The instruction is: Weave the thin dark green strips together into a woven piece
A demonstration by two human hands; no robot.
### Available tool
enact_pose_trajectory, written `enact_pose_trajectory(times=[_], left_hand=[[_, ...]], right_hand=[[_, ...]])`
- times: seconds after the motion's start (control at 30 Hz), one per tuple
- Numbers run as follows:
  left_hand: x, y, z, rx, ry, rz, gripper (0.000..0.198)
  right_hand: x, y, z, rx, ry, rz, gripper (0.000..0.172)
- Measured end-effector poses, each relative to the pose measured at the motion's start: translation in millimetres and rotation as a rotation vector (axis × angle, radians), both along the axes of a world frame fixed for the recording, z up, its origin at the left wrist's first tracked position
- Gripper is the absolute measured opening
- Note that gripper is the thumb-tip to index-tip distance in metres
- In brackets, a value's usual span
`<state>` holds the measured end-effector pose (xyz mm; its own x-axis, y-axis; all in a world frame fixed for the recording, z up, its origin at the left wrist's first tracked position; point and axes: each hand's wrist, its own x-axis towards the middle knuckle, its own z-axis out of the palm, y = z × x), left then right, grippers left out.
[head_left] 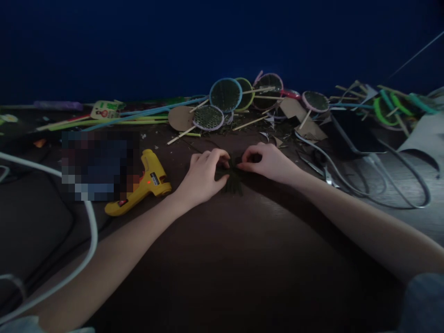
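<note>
Thin dark green leaf strips (234, 179), crossed in a small bundle, lie on the dark tabletop between my hands. My left hand (204, 178) is at their left side, fingers curled and thumb and forefinger at the strips. From the right, my right hand (265, 162) pinches their upper edge between thumb and fingertips. How the strips interlace is too dim to make out. To the left of my left hand lies a yellow glue gun (151, 178) with a small red light lit.
Small round woven fans, one with a blue rim (225, 95), lie along the back among sticks and leaf scraps. Scissors (321, 170) and a phone (357, 132) with a cable are at right. A white cable (90, 226) loops across the left; a blurred patch hides something there.
</note>
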<state>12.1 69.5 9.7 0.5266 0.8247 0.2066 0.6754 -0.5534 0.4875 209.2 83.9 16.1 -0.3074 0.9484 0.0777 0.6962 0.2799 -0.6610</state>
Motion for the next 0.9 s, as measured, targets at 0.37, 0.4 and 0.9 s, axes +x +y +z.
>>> enact_pose_trajectory(times=[0.37,0.4,0.9], left_hand=[[-0.6,2.3,-0.4,-0.020,0.007,0.023,0.022],[-0.5,2.2,-0.3,-0.023,0.005,0.026,0.021],[-0.4,2.1,2.1,-0.024,0.036,0.020,0.015]], right_hand=[[3.7,3.0,4.5,-0.033,0.062,-0.020,0.024],[3.6,2.8,4.8,-0.023,0.069,-0.019,0.024],[-13.8,-9.9,2.4,0.107,0.165,-0.102,0.017]])
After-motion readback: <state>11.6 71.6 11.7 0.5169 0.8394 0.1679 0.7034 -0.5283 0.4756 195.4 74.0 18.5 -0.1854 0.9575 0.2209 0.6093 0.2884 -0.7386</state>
